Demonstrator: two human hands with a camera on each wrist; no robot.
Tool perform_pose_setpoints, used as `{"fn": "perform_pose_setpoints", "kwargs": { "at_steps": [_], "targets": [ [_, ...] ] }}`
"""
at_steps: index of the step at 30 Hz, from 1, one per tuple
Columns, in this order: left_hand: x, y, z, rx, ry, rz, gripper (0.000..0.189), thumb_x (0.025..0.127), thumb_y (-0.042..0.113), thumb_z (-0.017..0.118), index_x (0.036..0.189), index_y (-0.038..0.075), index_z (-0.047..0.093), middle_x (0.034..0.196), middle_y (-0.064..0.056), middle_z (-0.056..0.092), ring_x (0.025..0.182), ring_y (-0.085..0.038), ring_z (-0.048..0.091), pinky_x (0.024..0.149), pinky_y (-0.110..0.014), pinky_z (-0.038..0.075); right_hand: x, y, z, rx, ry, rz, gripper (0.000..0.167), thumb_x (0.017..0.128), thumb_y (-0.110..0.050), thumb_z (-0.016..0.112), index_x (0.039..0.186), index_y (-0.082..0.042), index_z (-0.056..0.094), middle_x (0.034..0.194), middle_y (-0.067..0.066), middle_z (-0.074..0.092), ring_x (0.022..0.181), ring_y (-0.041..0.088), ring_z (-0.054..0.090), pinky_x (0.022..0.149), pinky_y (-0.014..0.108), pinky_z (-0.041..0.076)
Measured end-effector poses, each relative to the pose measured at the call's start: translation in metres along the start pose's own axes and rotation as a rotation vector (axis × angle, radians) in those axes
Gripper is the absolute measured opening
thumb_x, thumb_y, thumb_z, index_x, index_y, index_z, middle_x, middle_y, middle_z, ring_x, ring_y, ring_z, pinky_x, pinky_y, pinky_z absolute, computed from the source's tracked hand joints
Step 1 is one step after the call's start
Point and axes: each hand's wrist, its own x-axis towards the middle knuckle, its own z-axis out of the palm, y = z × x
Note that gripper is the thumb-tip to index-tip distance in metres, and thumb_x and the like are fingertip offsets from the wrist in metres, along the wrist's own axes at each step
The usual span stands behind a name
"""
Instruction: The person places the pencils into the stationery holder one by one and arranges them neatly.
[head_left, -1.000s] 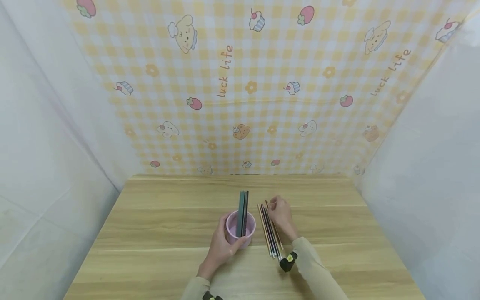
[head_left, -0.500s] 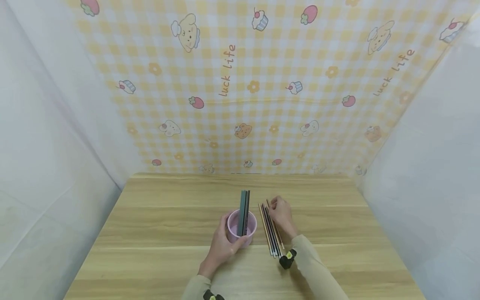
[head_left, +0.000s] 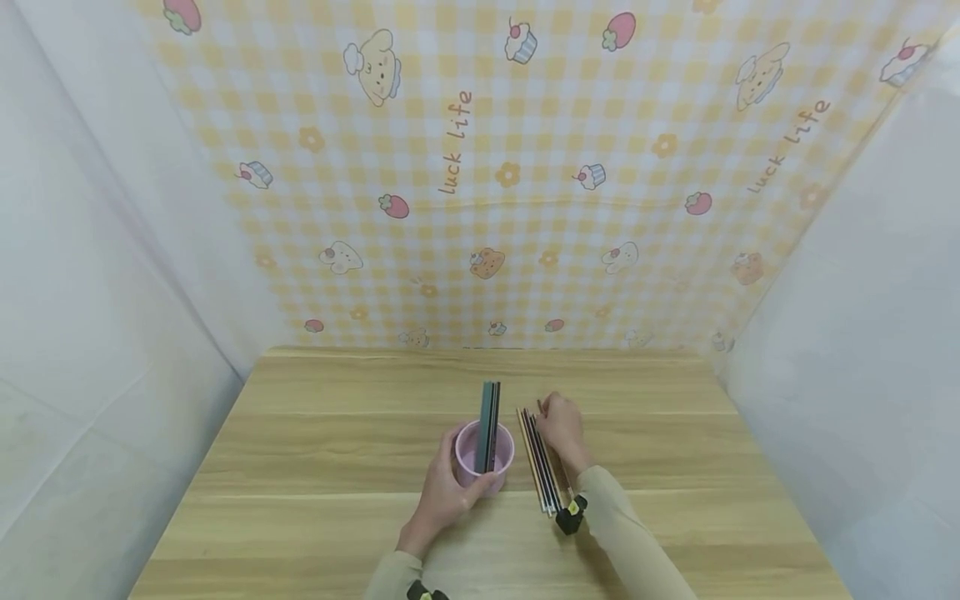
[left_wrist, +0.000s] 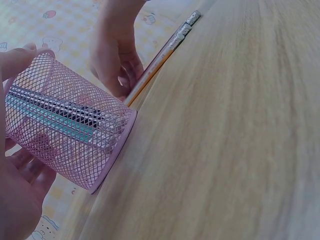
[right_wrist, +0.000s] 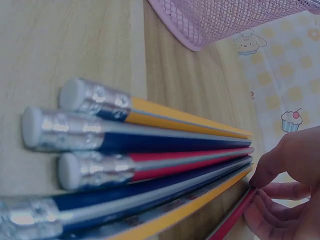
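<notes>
A pink mesh pencil cup [head_left: 462, 481] stands upright on the table, with several dark and teal pencils [left_wrist: 55, 115] leaning inside it. My left hand [head_left: 442, 492] grips the cup's side, thumb near the rim toward me. Right of the cup lies a row of pencils [right_wrist: 175, 142] in yellow, dark blue and red, their white eraser ends toward me. At the row's right edge my right hand [head_left: 564, 429] pinches a red pencil [right_wrist: 232, 215] near its far end. That pencil's near end is hidden in the right wrist view.
The wooden table [head_left: 322, 450] ends at a yellow checked cloth [head_left: 480, 167] hanging behind it. White sheets [head_left: 847, 375] hang on both sides.
My right hand has drawn the pinched pencil slightly right, a little apart from the row. The left hand and the cup stay in place.
</notes>
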Motion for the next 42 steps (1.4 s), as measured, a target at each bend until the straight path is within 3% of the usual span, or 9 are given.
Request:
{"fn": "perform_pose_setpoints", "kwargs": {
  "at_steps": [6, 10, 15, 21, 28, 34, 39, 42],
  "targets": [
    [-0.002, -0.012, 0.001, -0.007, 0.000, 0.014, 0.086, 0.077, 0.015, 0.088, 0.147, 0.003, 0.041, 0.140, -0.016, 0.056, 0.125, -0.037, 0.057, 0.107, -0.056, 0.050, -0.001, -0.001, -0.003, -0.021, 0.049, -0.050, 0.014, 0.081, -0.001, 0.067, 0.094, 0.004, 0.064, 0.083, 0.018, 0.070, 0.067, 0.024, 0.064, 0.058, 0.035, 0.056],
    [-0.002, -0.018, 0.000, -0.011, -0.014, -0.026, 0.087, 0.077, 0.019, 0.088, 0.149, 0.009, 0.040, 0.143, -0.012, 0.055, 0.128, -0.033, 0.056, 0.109, -0.055, 0.048, -0.002, -0.005, -0.010, 0.034, 0.084, -0.078, 0.016, 0.083, 0.000, 0.066, 0.098, 0.005, 0.063, 0.082, 0.018, 0.070, 0.064, 0.023, 0.064, 0.054, 0.033, 0.054],
    [-0.001, -0.022, 0.000, -0.006, -0.016, -0.030, 0.087, 0.078, 0.021, 0.088, 0.150, 0.012, 0.039, 0.144, -0.010, 0.054, 0.129, -0.032, 0.056, 0.110, -0.053, 0.048, -0.003, -0.014, -0.021, 0.109, 0.090, -0.079, 0.022, 0.086, 0.000, 0.065, 0.106, 0.006, 0.062, 0.082, 0.018, 0.071, 0.062, 0.021, 0.065, 0.050, 0.027, 0.052],
    [-0.001, -0.023, 0.001, -0.011, -0.016, -0.038, 0.087, 0.078, 0.021, 0.088, 0.150, 0.013, 0.039, 0.144, -0.009, 0.054, 0.129, -0.031, 0.055, 0.110, -0.053, 0.048, -0.006, -0.033, -0.038, 0.163, 0.093, -0.101, 0.032, 0.084, 0.001, 0.063, 0.115, 0.007, 0.061, 0.085, 0.019, 0.071, 0.064, 0.022, 0.066, 0.052, 0.027, 0.054],
    [-0.001, -0.022, 0.001, -0.010, -0.004, -0.008, 0.087, 0.077, 0.017, 0.088, 0.149, 0.011, 0.040, 0.142, -0.009, 0.056, 0.127, -0.031, 0.057, 0.108, -0.053, 0.049, -0.010, -0.052, -0.055, 0.190, 0.168, -0.216, 0.033, 0.084, 0.002, 0.059, 0.116, 0.008, 0.061, 0.085, 0.019, 0.071, 0.072, 0.030, 0.071, 0.061, 0.036, 0.061],
    [-0.001, -0.025, 0.003, -0.016, 0.013, 0.031, 0.088, 0.075, 0.011, 0.087, 0.149, 0.004, 0.041, 0.141, -0.016, 0.056, 0.124, -0.037, 0.058, 0.105, -0.056, 0.050, -0.017, -0.070, -0.070, 0.242, 0.191, -0.212, 0.036, 0.086, -0.002, 0.060, 0.121, 0.003, 0.059, 0.092, 0.019, 0.070, 0.080, 0.032, 0.071, 0.069, 0.041, 0.062],
    [-0.001, -0.023, 0.002, -0.021, -0.004, -0.005, 0.087, 0.076, 0.015, 0.088, 0.149, 0.010, 0.040, 0.142, -0.011, 0.056, 0.127, -0.032, 0.057, 0.108, -0.053, 0.049, -0.022, -0.087, -0.082, 0.303, 0.227, -0.207, 0.036, 0.087, -0.005, 0.061, 0.123, -0.001, 0.059, 0.095, 0.018, 0.070, 0.083, 0.031, 0.070, 0.073, 0.045, 0.061],
    [-0.001, -0.021, 0.002, -0.025, -0.011, -0.025, 0.087, 0.077, 0.017, 0.088, 0.149, 0.013, 0.040, 0.143, -0.008, 0.055, 0.128, -0.029, 0.056, 0.110, -0.052, 0.048, -0.024, -0.097, -0.087, 0.343, 0.265, -0.247, 0.035, 0.088, -0.004, 0.061, 0.122, -0.002, 0.059, 0.094, 0.017, 0.070, 0.083, 0.031, 0.070, 0.073, 0.044, 0.061]
  ]
}}
